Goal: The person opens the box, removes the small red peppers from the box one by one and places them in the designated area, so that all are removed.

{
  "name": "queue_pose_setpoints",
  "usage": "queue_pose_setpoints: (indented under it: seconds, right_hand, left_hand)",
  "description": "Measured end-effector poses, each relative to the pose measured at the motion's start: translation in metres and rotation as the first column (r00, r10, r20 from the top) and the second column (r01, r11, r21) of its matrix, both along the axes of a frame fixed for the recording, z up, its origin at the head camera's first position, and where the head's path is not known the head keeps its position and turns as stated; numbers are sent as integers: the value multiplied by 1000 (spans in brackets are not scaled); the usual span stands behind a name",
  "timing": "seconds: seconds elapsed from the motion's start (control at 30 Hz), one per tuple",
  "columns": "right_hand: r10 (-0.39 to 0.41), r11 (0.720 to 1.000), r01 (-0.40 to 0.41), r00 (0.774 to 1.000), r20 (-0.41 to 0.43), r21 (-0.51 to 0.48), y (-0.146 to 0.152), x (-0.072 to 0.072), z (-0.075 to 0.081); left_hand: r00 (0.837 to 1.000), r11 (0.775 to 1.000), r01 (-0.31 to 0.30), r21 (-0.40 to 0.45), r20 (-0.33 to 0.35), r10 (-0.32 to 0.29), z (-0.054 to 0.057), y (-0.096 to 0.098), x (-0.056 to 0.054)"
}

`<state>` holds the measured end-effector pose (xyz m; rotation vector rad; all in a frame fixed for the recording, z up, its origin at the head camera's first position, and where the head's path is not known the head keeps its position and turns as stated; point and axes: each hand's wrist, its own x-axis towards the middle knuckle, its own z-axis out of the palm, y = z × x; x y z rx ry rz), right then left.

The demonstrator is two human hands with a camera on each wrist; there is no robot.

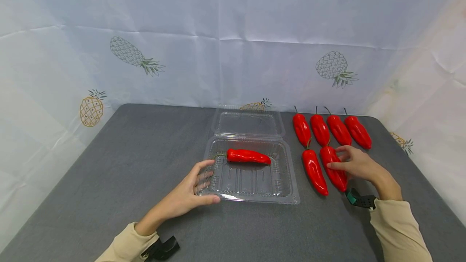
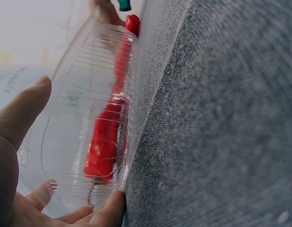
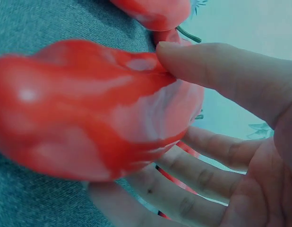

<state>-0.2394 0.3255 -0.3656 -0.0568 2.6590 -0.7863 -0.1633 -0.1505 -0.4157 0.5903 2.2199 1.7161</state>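
Observation:
A clear plastic clamshell container [image 1: 255,185] lies with its lid [image 1: 249,123] folded back. One long red pepper [image 1: 247,156] lies crosswise inside it, green stem toward the left. My left hand [image 1: 189,191] is spread at the container's left side, its fingers against the wall and the thumb by the front corner; the left wrist view shows the thumb [image 2: 28,109] standing apart from the fingers. To the right, my right hand [image 1: 358,165] grips a red pepper [image 1: 332,167] on the table. In the right wrist view its thumb lies on one side of that pepper [image 3: 89,113], its fingers on the other.
Left of the gripped pepper lies another red pepper [image 1: 314,172]. Behind these two, several red peppers [image 1: 339,129] form a row with stems pointing back. The grey tabletop [image 1: 120,181] ends at a white cloth [image 1: 189,68] printed with pineapples.

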Motion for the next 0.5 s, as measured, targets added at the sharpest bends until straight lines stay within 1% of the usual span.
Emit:
queue_pose_setpoints:
  seconds: [0.13, 0.33, 0.5]
  right_hand:
    - [-3, 1000, 4, 999, -52, 16, -1, 2, 1]
    - [-1, 999, 5, 995, -97, 34, -1, 5, 4]
    - [4, 998, 3, 992, -128, 56, -2, 6, 7]
  left_hand:
    - [1000, 1000, -4, 2, 10, 4, 1, 0, 1]
    - [1000, 1000, 4, 2, -18, -4, -1, 0, -1]
    - [1000, 1000, -7, -2, 10, 7, 1, 1, 0]
